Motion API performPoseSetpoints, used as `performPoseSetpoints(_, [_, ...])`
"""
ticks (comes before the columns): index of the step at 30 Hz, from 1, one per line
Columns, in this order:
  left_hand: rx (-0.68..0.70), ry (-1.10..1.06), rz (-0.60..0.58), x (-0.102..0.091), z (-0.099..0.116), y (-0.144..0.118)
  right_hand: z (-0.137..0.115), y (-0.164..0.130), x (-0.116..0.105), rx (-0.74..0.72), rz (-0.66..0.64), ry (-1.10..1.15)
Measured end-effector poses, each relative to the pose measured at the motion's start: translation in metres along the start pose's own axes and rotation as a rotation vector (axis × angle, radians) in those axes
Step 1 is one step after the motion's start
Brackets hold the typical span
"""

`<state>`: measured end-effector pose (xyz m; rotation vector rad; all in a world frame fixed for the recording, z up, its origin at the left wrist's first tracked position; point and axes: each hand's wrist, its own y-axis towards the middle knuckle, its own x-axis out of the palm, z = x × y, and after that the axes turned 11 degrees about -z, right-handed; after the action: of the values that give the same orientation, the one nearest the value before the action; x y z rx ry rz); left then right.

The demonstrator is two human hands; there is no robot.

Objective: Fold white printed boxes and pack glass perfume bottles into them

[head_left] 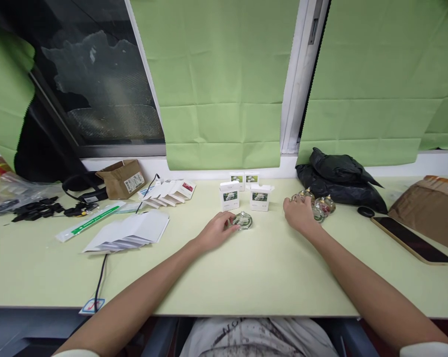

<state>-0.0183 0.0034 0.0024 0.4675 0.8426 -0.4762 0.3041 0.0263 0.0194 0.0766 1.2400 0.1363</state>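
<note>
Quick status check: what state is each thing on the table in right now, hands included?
left hand: fingers on the glass bottle, bottle upright
right hand: resting on cluster of small bottles
front boxes: upright, top flaps open
rear boxes: upright, closed
phone: flat, screen dark
black bag: crumpled

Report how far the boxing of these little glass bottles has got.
Done, apparently: two small boxes stand closed by the wall. In hand: the left hand touches a glass bottle before two open boxes; the right hand rests on the bottle cluster. Left: those bottles and the flat cartons.
</note>
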Motion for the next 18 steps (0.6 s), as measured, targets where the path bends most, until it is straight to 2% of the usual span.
performPoseSetpoints(4, [-0.018,0.000,-0.025,-0.001,0.002,0.001,0.000,0.000,-0.003,0.019,-0.051,0.017])
performPoseSetpoints(13, [-0.007,-0.014,-0.053,-0.004,0.005,0.001,-0.001,-0.002,-0.006,0.029,-0.067,0.053])
performPoseSetpoints(18, [-0.007,-0.021,-0.049,-0.005,0.004,0.002,-0.001,-0.004,-0.014,0.105,0.061,0.081])
